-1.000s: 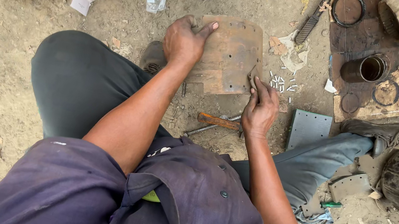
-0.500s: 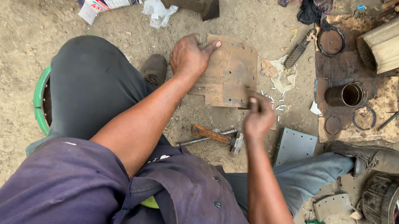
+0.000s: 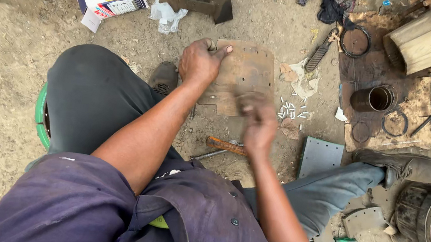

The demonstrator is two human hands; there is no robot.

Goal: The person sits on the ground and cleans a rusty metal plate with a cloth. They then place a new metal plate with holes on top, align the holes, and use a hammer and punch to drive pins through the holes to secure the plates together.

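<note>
The left hand [image 3: 200, 60] lies palm down, fingers spread flat, on the left edge of a rusty plate [image 3: 244, 74] lying on the ground. The right hand [image 3: 257, 122] hangs over the plate's near edge, blurred; whether it grips anything I cannot tell. A hammer [image 3: 223, 147] lies just below it.
</note>
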